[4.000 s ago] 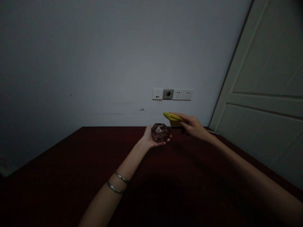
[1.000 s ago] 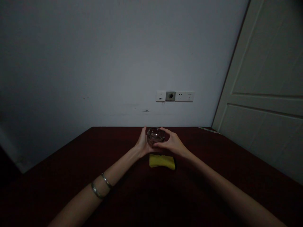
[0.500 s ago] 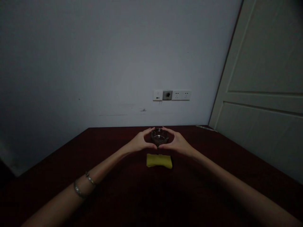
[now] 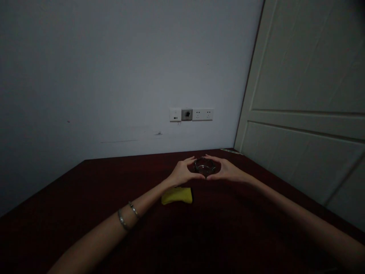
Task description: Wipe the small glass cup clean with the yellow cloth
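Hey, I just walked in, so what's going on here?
Someone's left hand and right hand are curved around a glass bowl from opposite sides. A yellow cloth lies on the dark red table, nearer the camera than the bowl. Whether the bowl is gripped firmly or rests on the table is hard to tell.

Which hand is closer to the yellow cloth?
Left: the left hand is just beyond the cloth; the right hand is also beyond it, but farther right.

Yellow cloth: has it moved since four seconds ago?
Yes. Against the wall sockets, the yellow cloth now sits lower and somewhat farther left, on the table instead of in the right hand.
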{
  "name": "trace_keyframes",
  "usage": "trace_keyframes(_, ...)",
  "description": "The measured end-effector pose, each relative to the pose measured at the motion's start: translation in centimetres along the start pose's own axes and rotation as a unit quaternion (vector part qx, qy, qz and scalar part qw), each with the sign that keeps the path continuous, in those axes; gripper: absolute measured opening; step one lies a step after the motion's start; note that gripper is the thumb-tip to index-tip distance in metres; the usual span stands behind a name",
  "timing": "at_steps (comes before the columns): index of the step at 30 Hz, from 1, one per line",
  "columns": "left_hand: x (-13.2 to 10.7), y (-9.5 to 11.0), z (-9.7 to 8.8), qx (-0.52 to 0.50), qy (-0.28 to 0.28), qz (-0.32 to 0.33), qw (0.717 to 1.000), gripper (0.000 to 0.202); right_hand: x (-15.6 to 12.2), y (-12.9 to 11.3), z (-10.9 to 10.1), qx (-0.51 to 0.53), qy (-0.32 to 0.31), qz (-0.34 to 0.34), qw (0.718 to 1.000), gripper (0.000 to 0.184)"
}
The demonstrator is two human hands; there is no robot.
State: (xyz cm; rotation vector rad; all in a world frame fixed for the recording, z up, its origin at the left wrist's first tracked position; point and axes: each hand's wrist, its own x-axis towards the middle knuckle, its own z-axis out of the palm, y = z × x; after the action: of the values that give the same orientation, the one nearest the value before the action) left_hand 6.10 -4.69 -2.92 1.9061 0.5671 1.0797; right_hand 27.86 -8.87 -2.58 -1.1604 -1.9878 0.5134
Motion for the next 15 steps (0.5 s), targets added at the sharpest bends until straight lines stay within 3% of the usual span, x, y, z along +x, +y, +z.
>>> trace_keyframes(3,1.6,-1.4,2.7,0.016,0.003,0.004,1.0,0.062,-1.0,2.0,-2.2,-0.027,0.0,0.007,1.0,0.082)
trace_keyframes(7,3.3,-3.2,5.6,0.084,-0.033,0.027,0.996,0.064,-2.1,4.4,-4.2,-0.03,-0.005,0.041,0.999,0.079)
trace_keyframes(15,4.4,-6.0,8.3,0.109,-0.059,0.026,0.992,0.069,-3.1,8.1,-4.6,0.008,-0.001,0.086,0.996,0.082)
